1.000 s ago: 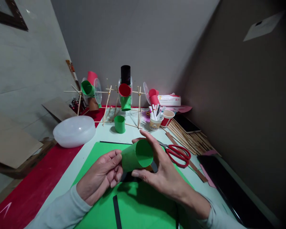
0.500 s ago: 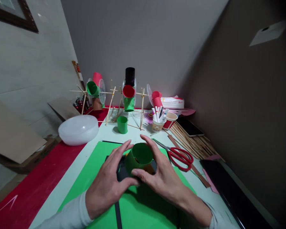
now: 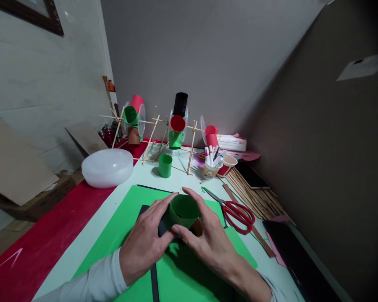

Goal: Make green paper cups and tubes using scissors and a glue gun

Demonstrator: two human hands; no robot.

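A green paper tube (image 3: pixel 183 210) stands upright on a black paper piece (image 3: pixel 162 226) that lies on a large green sheet (image 3: pixel 126 218). My left hand (image 3: pixel 149 241) cups the tube's left side, thumb and fingers wrapped around it. My right hand (image 3: pixel 204 239) cups its right side, fingers curved over the far rim. A small brown scrap (image 3: pixel 196 227) shows under my right thumb. A black paper strip (image 3: pixel 154 283) lies on the sheet between my forearms.
Red-handled scissors (image 3: pixel 237 214) lie right of the sheet, beside a bundle of wooden sticks (image 3: pixel 255 188). Behind stand a small green tube (image 3: pixel 165 165), a stick frame with coloured tubes (image 3: pixel 176 126), a cup of markers (image 3: pixel 211 165), a red cup (image 3: pixel 227 164) and a white bowl (image 3: pixel 107 167).
The tube, held tilted on its side in the air a second ago, now stands upright on the black paper. My left hand has moved from its base to its side.
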